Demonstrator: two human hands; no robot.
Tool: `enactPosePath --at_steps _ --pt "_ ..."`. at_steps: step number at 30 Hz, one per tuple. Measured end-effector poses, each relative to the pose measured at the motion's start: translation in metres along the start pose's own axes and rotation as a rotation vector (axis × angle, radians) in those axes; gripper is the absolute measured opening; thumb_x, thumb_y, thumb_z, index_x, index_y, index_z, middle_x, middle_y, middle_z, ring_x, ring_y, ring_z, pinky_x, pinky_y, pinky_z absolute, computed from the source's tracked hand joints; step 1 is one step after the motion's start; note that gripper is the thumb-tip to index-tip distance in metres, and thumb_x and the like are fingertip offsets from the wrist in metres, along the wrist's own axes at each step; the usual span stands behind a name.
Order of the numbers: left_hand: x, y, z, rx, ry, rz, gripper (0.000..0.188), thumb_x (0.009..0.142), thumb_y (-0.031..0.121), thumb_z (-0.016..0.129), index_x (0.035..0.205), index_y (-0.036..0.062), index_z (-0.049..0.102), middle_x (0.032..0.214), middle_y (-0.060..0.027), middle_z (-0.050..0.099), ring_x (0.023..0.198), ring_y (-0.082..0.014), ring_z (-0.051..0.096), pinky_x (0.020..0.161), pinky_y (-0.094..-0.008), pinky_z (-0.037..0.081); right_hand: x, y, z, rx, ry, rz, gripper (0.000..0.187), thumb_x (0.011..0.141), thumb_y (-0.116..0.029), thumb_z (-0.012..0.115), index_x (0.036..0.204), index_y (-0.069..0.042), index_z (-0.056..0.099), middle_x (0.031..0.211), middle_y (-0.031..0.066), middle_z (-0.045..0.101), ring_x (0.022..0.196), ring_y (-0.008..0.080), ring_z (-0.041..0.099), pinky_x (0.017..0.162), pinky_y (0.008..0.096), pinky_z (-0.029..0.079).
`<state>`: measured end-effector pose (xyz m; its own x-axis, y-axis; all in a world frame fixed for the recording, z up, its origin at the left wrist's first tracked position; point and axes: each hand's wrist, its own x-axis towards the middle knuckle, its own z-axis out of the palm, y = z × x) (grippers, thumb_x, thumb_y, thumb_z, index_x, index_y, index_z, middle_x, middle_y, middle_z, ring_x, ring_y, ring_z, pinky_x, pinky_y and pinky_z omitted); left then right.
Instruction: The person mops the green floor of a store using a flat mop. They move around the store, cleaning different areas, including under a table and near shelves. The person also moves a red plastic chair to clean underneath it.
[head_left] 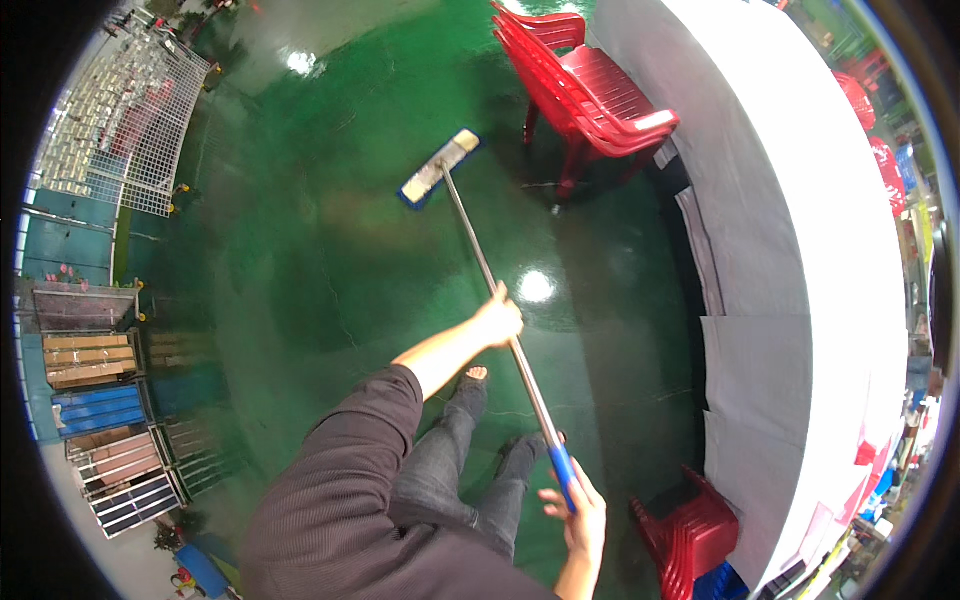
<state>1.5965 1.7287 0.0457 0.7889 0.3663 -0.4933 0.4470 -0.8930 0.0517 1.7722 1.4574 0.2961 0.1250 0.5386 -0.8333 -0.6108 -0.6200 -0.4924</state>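
Seeing green floor [290, 270], open toward the left; white-draped table [765, 370] bounds it right. Far-left wire-grid rack [158, 135] holds small pale items [72, 115]. Red armchairs [605, 85] stacked beside table. Flat mop's [440, 169] head is down ahead of us; our left hand [498, 320] grips mid-pole, right hand [586, 512] the blue end [561, 468].

Dark fine-ribbed top [320, 510], three-quarter left sleeve [375, 415] — faded, dark-grey jeans [438, 467]

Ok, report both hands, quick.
Left hand: closed around the metal mop pole, partway along it.
Right hand: holding the blue grip at the pole's near end, fingers loosely curled.
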Motion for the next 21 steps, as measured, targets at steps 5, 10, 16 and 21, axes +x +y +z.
enactPosePath --at_steps 5,10,16,21 --pt "-0.033 -0.119 0.006 0.232 -0.017 -0.547 0.013 0.084 0.025 0.051 0.087 0.0157 0.059 0.101 -0.0062 0.054 0.119 -0.028 0.04 0.102 -0.0595 0.016 0.086 0.016 0.111 -0.28 -0.104 -0.1 0.042 0.09 -0.02 0.053 0.129 -0.008 0.047 0.071 0.0021 0.053 0.045 0.0063 0.042 0.041 0.0209 0.033" --pt "-0.013 -0.039 -0.007 0.138 0.177 -0.233 0.02 0.073 0.033 0.062 0.08 0.0145 0.062 0.083 -0.0043 0.06 0.109 -0.0268 0.049 0.102 -0.061 0.022 0.029 0.001 0.037 -0.394 0.169 -0.179 0.035 0.084 -0.018 0.059 0.117 -0.007 0.059 0.065 0.0016 0.056 0.049 0.007 0.047 0.044 0.0224 0.039" --pt "0.014 0.228 -0.091 -0.14 0.092 0.156 0.024 0.068 0.038 0.065 0.065 0.0141 0.063 0.066 -0.0062 0.06 0.07 -0.0238 0.059 0.078 -0.0484 0.04 -0.14 0.004 -0.155 -0.388 0.73 -0.297 0.028 0.087 -0.029 0.059 0.087 -0.001 0.064 0.06 0.005 0.059 0.044 0.0082 0.054 0.039 0.0176 0.035" --pt "0.0 0.464 -0.143 -0.404 0.132 0.522 0.035 0.08 0.04 0.055 0.058 0.0138 0.063 0.055 -0.0084 0.059 0.057 -0.0271 0.061 0.054 -0.0403 0.046 -0.317 0.076 -0.297 -0.399 1.268 -0.334 0.03 0.09 -0.031 0.054 0.085 -0.003 0.063 0.077 0.0064 0.064 0.042 0.0058 0.04 0.033 0.0194 0.026"
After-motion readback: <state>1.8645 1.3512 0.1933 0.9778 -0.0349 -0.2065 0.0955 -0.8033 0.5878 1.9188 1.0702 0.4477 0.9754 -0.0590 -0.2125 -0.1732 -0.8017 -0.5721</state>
